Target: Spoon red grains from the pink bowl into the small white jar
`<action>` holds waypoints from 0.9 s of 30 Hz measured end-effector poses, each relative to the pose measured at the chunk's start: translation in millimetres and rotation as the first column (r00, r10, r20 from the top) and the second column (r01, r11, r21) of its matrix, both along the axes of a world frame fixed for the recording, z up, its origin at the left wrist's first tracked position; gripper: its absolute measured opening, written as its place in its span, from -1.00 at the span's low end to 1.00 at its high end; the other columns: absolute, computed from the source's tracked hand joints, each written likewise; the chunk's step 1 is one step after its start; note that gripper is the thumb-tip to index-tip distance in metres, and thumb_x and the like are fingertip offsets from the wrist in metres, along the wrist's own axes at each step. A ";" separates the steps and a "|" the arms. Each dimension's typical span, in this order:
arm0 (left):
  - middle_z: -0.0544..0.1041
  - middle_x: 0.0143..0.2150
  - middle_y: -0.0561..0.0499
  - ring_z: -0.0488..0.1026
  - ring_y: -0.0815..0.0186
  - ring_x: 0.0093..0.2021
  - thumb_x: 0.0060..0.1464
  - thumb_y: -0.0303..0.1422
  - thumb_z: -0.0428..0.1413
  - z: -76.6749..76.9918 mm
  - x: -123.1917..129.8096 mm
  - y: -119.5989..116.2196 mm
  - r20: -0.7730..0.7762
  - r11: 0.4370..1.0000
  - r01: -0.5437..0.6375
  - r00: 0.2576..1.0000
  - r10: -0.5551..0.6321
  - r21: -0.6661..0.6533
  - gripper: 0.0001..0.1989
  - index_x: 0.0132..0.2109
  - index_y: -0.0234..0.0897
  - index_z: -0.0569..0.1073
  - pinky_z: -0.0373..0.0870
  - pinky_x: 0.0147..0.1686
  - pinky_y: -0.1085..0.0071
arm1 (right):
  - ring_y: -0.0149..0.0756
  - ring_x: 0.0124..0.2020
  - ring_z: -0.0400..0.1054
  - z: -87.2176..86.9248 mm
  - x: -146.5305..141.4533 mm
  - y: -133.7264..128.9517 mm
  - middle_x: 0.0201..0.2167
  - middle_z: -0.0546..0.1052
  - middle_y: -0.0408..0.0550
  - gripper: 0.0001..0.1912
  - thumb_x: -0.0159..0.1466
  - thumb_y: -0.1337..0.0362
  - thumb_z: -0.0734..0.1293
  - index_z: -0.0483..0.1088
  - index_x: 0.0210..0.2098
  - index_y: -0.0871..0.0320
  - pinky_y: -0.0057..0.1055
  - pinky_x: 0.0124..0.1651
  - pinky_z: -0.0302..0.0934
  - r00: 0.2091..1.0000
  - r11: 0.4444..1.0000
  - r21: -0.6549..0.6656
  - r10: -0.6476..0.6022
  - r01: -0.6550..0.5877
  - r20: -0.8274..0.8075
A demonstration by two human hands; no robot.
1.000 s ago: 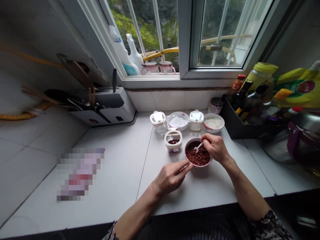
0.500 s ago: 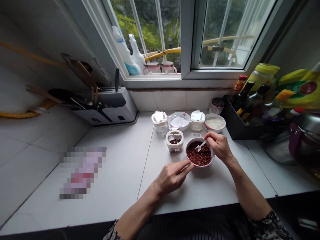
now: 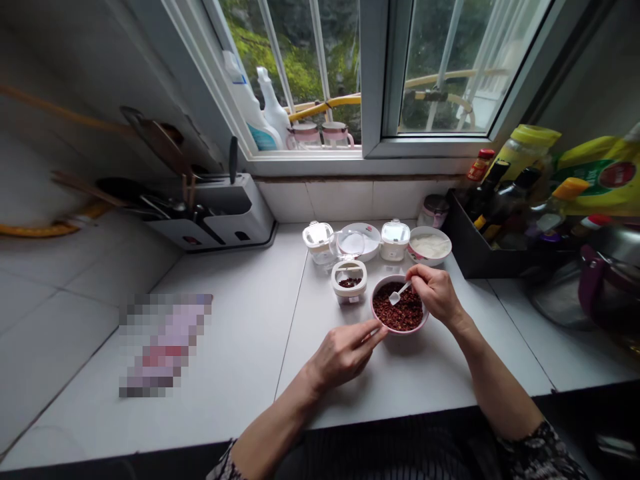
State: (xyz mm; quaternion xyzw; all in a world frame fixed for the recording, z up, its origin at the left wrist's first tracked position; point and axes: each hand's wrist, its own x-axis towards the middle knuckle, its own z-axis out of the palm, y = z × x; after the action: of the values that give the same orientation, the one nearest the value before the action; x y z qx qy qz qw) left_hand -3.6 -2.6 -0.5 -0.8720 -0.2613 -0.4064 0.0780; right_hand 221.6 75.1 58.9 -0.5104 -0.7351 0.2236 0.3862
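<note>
A bowl point(image 3: 401, 331) with a pink rim stands on the counter, filled with dark red-brown bits point(image 3: 400, 315) that look like Sichuan peppercorns. My left hand point(image 3: 345, 352) holds the bowl's near-left rim with its fingertips. Pinched in my right hand point(image 3: 436, 293) is a small white spoon point(image 3: 396, 297). Its scoop is over the bits, near the middle of the bowl; the scoop looks nearly bare. Left of the bowl, a small clear jar point(image 3: 349, 293) with a cream frame around its top holds some of the same bits.
Behind stand two more small jars point(image 3: 318, 241) point(image 3: 395, 241), a white dish point(image 3: 367, 243) and a bowl of white grains point(image 3: 430, 247). A black bin of bottles point(image 3: 480, 257) and a metal pot point(image 3: 555, 293) are at right. A utensil rack point(image 3: 240, 213) stands at back left, a blurred packet point(image 3: 167, 343) nearer.
My right hand and the spoon have shifted slightly left over the bowl. My left hand stays on the rim, and the jars have not moved.
</note>
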 end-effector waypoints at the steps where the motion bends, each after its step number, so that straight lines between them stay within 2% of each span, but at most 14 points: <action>1: 0.59 -0.08 -0.18 0.60 0.32 -0.20 0.25 -0.59 -0.06 0.3 0.2 0.2 0.000 1.000 0.001 1.000 -0.001 0.003 -0.63 0.14 -0.35 0.40 0.60 -0.28 0.46 | -0.33 -0.54 0.33 -0.8 -0.5 0.1 -0.62 0.45 -0.16 -0.79 0.14 0.32 0.16 0.41 -0.49 0.12 -0.44 -0.39 0.16 1.000 1.000 -0.009 0.010 -0.010 -0.006; 5: 0.58 -0.08 -0.19 0.60 0.32 -0.22 0.25 -0.60 -0.05 1.0 0.8 0.7 0.011 1.000 0.007 1.000 -0.007 0.017 -0.68 0.08 -0.38 0.43 0.60 -0.30 0.45 | -0.34 -0.54 0.34 -3.2 -2.2 -0.1 -0.62 0.45 -0.17 -0.79 0.15 0.33 0.16 0.42 -0.48 0.12 -0.45 -0.39 0.17 0.999 0.999 -0.037 0.024 -0.025 -0.027; 11: 0.58 -0.08 -0.19 0.60 0.31 -0.21 0.25 -0.59 -0.05 1.1 0.3 0.2 0.004 1.000 0.010 1.000 -0.010 0.014 -0.67 0.10 -0.39 0.43 0.60 -0.29 0.45 | -0.36 -0.56 0.32 -4.4 -2.8 -1.0 -0.63 0.45 -0.17 -0.78 0.17 0.32 0.17 0.44 -0.46 0.14 -0.45 -0.42 0.17 0.999 0.998 -0.046 0.035 -0.037 -0.040; 17: 0.58 -0.07 -0.18 0.60 0.31 -0.19 0.24 -0.60 -0.05 0.3 0.2 0.2 0.009 1.000 0.006 1.000 -0.006 0.004 -0.63 0.14 -0.35 0.41 0.60 -0.26 0.45 | -0.37 -0.58 0.32 -1.1 -3.9 -0.7 -0.64 0.48 -0.17 -0.81 0.12 0.30 0.21 0.46 -0.46 0.16 -0.46 -0.47 0.18 0.973 0.985 -0.163 0.024 -0.062 -0.228; 23: 0.59 -0.10 -0.19 0.60 0.31 -0.20 0.25 -0.59 -0.05 1.3 0.9 0.3 0.012 1.000 0.007 1.000 -0.008 0.015 -0.69 0.06 -0.38 0.44 0.60 -0.30 0.45 | -0.46 -0.70 0.15 3.2 -2.8 1.7 -0.66 0.49 -0.13 -0.80 0.04 0.21 0.27 0.47 -0.47 0.19 -0.50 -0.64 0.04 0.909 0.943 -0.318 -0.042 -0.102 -0.414; 27: 0.59 -0.10 -0.18 0.60 0.32 -0.22 0.26 -0.59 -0.06 1.3 0.9 0.7 0.008 1.000 -0.002 1.000 0.001 0.017 -0.69 0.07 -0.37 0.44 0.61 -0.31 0.46 | -0.49 -0.72 0.14 5.6 -0.3 3.4 -0.66 0.51 -0.11 -0.82 0.01 0.23 0.31 0.47 -0.48 0.21 -0.52 -0.66 0.04 0.869 0.924 -0.363 -0.080 -0.120 -0.489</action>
State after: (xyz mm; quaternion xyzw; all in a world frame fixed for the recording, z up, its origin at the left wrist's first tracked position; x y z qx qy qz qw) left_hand -2.7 -1.9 0.8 -0.8696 -0.2588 -0.4119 0.0848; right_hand 221.3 78.6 64.4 -0.4933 -0.5590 0.4897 0.4520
